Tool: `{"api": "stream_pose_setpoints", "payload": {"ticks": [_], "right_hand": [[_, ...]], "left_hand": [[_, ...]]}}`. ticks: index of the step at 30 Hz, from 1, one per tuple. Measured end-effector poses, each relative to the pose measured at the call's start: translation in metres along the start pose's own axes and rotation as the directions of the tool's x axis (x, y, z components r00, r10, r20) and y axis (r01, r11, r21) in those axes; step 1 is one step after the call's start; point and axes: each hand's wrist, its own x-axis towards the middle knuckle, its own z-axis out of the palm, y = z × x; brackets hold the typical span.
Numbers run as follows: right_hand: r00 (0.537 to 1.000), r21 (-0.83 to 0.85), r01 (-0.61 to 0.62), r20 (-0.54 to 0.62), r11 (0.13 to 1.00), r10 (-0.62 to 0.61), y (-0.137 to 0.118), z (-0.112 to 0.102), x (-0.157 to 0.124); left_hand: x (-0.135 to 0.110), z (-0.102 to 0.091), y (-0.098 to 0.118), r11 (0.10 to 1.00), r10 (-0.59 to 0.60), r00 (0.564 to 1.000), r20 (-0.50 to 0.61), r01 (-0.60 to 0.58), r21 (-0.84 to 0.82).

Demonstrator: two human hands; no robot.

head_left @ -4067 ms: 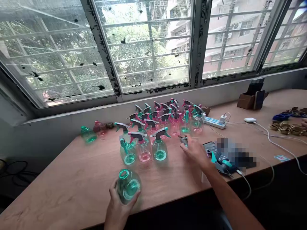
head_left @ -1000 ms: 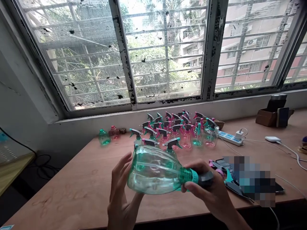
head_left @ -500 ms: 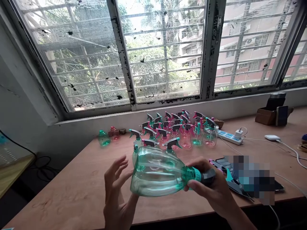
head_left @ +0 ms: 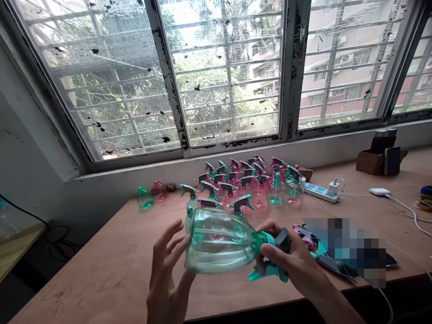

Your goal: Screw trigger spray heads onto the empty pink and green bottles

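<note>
A clear green spray bottle (head_left: 219, 240) lies sideways in the air above the wooden table (head_left: 111, 270). My left hand (head_left: 167, 270) is at the bottle's base, fingers spread and touching it. My right hand (head_left: 290, 265) is wrapped round the grey and teal trigger head (head_left: 275, 256) on the bottle's neck. Behind the bottle stands a cluster of finished pink and green spray bottles (head_left: 246, 184).
Two capless bottles (head_left: 148, 195) sit near the wall at the left. Loose trigger heads (head_left: 313, 252) lie right of my right hand beside a blurred patch. A power strip (head_left: 322, 191), cables and a cardboard box (head_left: 373, 162) are at the right. Windows run along the back.
The trigger head has turned on the neck, so its teal lever now points down. My left hand has come back against the bottle's base. Earlier the bottle stood capless on the table.
</note>
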Motion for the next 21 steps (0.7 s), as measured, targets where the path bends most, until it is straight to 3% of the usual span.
{"api": "stream_pose_setpoints", "payload": {"ticks": [2,5,8,11,13,16,18,21], "right_hand": [[0.999,0.053,-0.025,0.039,0.998,0.023,0.003,-0.001,0.002],[0.999,-0.031,0.037,0.027,0.999,-0.036,0.006,0.0,0.002],[0.97,-0.29,0.228,-0.013,0.929,-0.242,0.007,0.001,-0.002],[0.923,-0.447,0.359,0.038,0.819,-0.384,0.007,0.0,-0.005],[0.94,-0.385,0.326,0.034,0.863,-0.34,0.007,0.0,-0.006],[0.988,-0.13,0.156,-0.001,0.979,-0.157,0.007,0.001,-0.006],[0.996,-0.012,0.084,-0.006,0.996,-0.084,0.006,0.002,-0.005],[0.99,-0.054,0.135,-0.03,0.989,-0.137,0.006,0.004,-0.005]], "left_hand": [[-0.001,-0.001,0.0,0.997,0.077,0.997,-0.022,-0.077,0.021],[-0.003,-0.003,0.004,1.0,-0.015,0.999,0.032,0.015,0.001],[-0.004,-0.005,0.009,0.988,-0.138,0.989,0.057,0.142,-0.064],[-0.002,-0.005,0.01,0.974,-0.214,0.976,0.032,0.216,-0.075],[-0.001,-0.007,0.008,0.978,-0.203,0.979,0.034,0.204,-0.051],[-0.001,-0.012,0.001,0.998,-0.055,0.997,0.059,0.058,-0.039],[-0.004,-0.015,-0.003,1.0,-0.004,0.996,0.09,0.006,-0.019],[-0.009,-0.015,-0.003,0.996,-0.083,0.99,0.111,0.084,-0.005]]}}
